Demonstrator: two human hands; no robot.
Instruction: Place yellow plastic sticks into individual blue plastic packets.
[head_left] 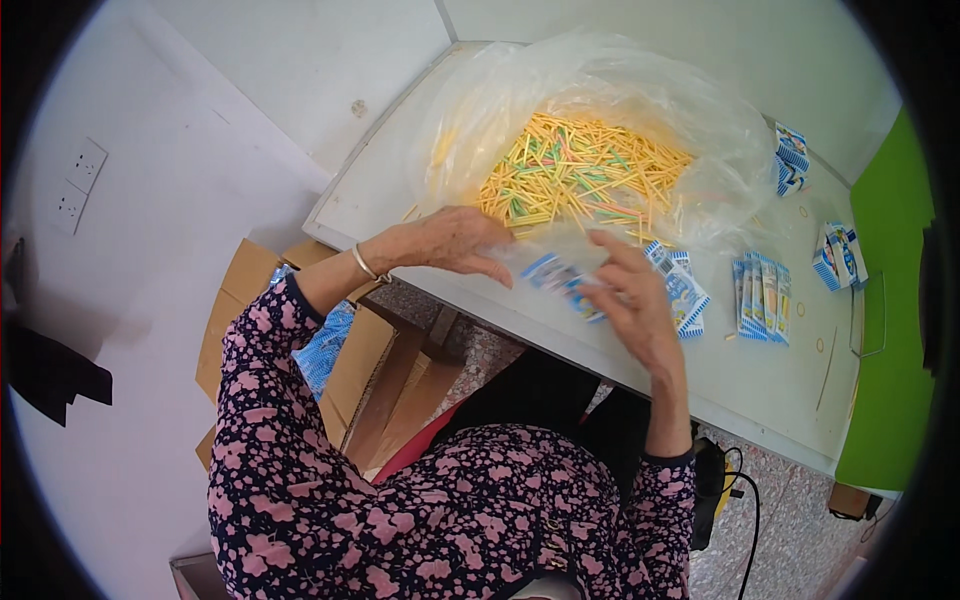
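Observation:
A large clear plastic bag [735,140] lies spread on the table, full of thin yellow, orange, green and pink sticks [590,165]. At its near left edge is my left hand [455,243], thumb apart from the fingers, with nothing plainly held. My right hand [635,305] has its fingers bent around the right end of a small blue-and-white packet [560,283], which is blurred by motion between my two hands. Just beyond my right hand, more blue-and-white packets [688,295] lie overlapping on the table. A row of filled packets [763,300] lies farther right.
At the table's right side are a small blue-and-white box [838,257] and some more packets [790,160] at the back. A green panel [890,310] borders the right edge. Below left stands an open cardboard box [235,310] with blue wrappers [325,350] inside. A black cable [757,510] hangs at lower right.

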